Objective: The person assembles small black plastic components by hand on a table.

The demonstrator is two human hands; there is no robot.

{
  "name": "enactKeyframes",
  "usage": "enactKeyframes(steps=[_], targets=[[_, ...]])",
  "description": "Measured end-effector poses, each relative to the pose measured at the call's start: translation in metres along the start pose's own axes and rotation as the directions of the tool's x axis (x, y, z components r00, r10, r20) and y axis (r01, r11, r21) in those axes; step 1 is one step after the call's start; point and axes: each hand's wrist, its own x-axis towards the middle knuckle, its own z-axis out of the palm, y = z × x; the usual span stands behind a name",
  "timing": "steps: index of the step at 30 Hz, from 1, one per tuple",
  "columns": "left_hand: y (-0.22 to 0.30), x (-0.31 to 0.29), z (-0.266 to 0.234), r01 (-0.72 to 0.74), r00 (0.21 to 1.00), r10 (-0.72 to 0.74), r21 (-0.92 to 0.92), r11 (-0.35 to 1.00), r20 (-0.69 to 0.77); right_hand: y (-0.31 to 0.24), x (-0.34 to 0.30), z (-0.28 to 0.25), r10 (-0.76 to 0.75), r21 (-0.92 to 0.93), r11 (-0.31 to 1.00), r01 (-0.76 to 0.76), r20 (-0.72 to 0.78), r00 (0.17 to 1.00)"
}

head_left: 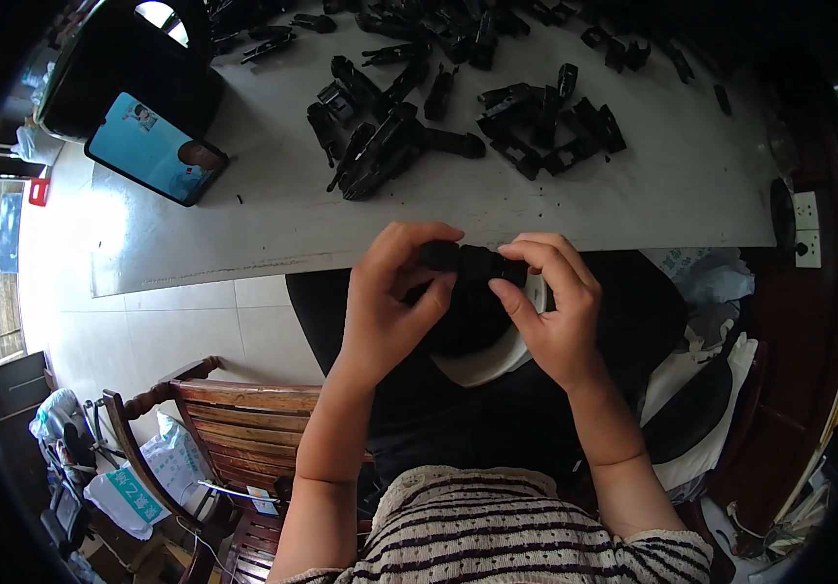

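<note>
Between my two hands, just off the table's near edge, is a small black plastic part [475,261]; its exact kind does not show. My left hand [394,292] pinches its left end between thumb and fingers. At its right end, the thumb and fingertips of my right hand [557,297] grip it too. Below the part, a white bowl-like container [482,370] rests at my lap, with dark contents I cannot make out. Beyond my hands, black plastic pieces lie in a left pile [380,146] and a right pile [550,127] on the grey table [282,229].
A phone [156,146] with a lit screen leans on a black container [131,73] at the table's left. More black pieces [448,29] are strewn along the far side. A wooden chair [243,419] stands at lower left, and wall sockets [806,229] are at right.
</note>
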Motion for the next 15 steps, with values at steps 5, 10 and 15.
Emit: enactKeyframes(steps=[5, 10, 15], targets=[[0.007, -0.009, 0.013, 0.055, 0.996, -0.054, -0.004, 0.998, 0.073, -0.005, 0.001, -0.004, -0.165, -0.106, 0.98, 0.167, 0.025, 0.986], [-0.008, -0.016, 0.019, 0.031, 0.998, -0.047, -0.298, 0.954, -0.047, -0.006, -0.001, -0.005, 0.059, 0.149, 0.986, -0.07, 0.076, 0.995], [-0.02, -0.015, 0.016, -0.011, 0.995, 0.021, -0.106, 0.994, 0.093, 0.003, -0.006, -0.009, 0.234, 0.327, 0.9, -0.287, 0.194, 0.953]])
